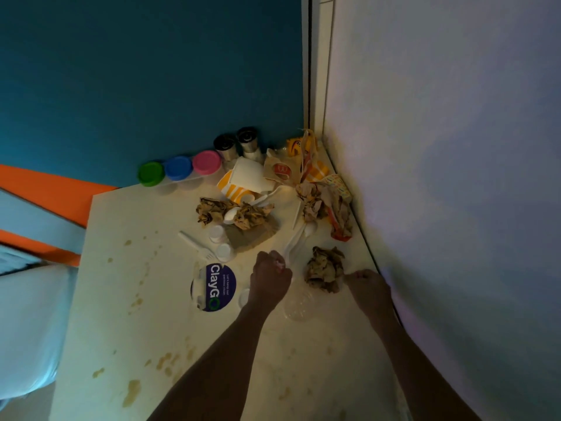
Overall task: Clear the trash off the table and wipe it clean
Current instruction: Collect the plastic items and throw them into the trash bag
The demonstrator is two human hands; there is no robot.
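Observation:
A white table point(127, 299) with brown stains carries fast-food trash in its far right corner. My left hand point(270, 279) is curled into a fist, gripping the near end of the white plastic cutlery point(296, 241). My right hand point(368, 288) pinches the right edge of a crumpled brown paper ball point(323, 268) close to the wall. Further back lie two more crumpled paper balls point(236, 212), a brown napkin point(249, 235), a white and yellow paper cup point(243, 180), a burger wrapper point(282, 170) and a heap of wrappers point(328, 205).
A white plastic fork point(197, 246), small white sauce cups point(223, 252) and a clear plastic lid point(299, 305) lie near a round "ClayGo" sticker point(217, 287). Green, blue and pink tubs point(179, 168) and two shakers point(238, 144) line the blue wall. A white wall point(455, 208) borders the table's right side.

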